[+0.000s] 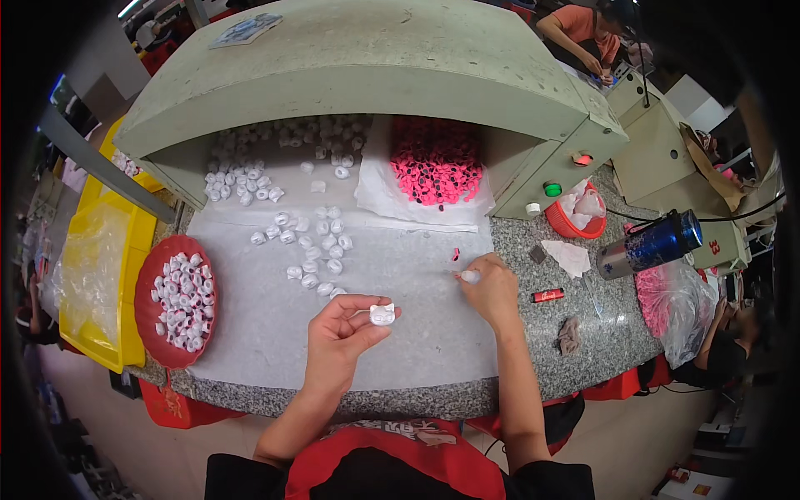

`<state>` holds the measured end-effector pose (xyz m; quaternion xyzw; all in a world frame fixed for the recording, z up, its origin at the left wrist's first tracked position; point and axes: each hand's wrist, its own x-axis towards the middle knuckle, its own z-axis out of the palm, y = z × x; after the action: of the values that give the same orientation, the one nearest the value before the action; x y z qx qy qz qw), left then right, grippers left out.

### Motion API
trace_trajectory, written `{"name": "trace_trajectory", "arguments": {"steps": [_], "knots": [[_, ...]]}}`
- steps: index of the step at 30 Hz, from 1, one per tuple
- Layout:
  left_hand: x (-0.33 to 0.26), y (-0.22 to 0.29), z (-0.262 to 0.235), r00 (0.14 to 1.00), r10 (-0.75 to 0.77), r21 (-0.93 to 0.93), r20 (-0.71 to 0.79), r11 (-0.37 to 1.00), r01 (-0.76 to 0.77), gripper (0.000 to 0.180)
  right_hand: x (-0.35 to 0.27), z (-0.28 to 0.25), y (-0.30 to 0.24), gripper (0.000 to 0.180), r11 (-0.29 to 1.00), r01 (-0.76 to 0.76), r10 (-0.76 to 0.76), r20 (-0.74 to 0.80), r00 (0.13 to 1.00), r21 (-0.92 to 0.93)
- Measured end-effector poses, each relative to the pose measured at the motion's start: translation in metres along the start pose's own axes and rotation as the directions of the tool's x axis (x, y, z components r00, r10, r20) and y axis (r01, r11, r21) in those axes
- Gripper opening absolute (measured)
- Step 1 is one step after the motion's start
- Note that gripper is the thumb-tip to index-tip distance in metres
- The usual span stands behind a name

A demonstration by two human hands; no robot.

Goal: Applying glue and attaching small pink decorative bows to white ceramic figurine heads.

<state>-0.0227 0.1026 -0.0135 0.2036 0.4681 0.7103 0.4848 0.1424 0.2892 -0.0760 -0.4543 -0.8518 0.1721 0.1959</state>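
Note:
My left hand (pixel 337 337) pinches a small white piece shaped like an animal head with two pointed ears (pixel 382 314) between thumb and fingers, above the white paper (pixel 417 350). To the right, my right hand (pixel 492 290) is closed low over the paper. A whitish bit (pixel 471 276) shows at its fingertips; I cannot tell whether it is held or covers a finger. Just beyond those fingers lies a small pink-and-black piece (pixel 456 253). Several loose white pieces (pixel 311 253) are scattered on the paper beyond my left hand.
A grey-green hooded box (pixel 358 83) shelters more white pieces and a pile of pink-and-black pieces (pixel 433 171). Left stand a red dish (pixel 146 333) of white pieces and a yellow tray (pixel 133 283). Right are a red basket (pixel 575 229), a blue bottle (pixel 658 246) and a lighter (pixel 547 295).

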Motion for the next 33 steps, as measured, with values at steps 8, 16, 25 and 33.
{"name": "trace_trajectory", "arguments": {"steps": [8,16,25,33], "knots": [[-0.001,-0.003,0.0,0.999,-0.003,-0.016,0.034,1.0,0.004,0.032,-0.029,-0.032,-0.043,0.009,0.646,-0.335,0.211,0.261,0.942,0.686],[-0.004,-0.002,0.001,0.998,0.052,-0.01,0.045,0.999,-0.052,0.029,-0.038,-0.052,-0.081,0.011,0.454,-0.4,0.07,0.416,0.907,0.796],[-0.002,0.0,-0.003,0.998,0.07,-0.002,0.0,0.998,-0.07,0.028,-0.047,0.006,-0.048,0.015,0.996,-0.074,0.067,0.131,0.989,0.046],[-0.004,0.0,-0.006,0.992,0.124,0.044,-0.012,0.991,-0.124,0.029,-0.029,-0.02,-0.065,0.013,0.837,-0.194,0.036,0.302,0.953,0.512]]}}
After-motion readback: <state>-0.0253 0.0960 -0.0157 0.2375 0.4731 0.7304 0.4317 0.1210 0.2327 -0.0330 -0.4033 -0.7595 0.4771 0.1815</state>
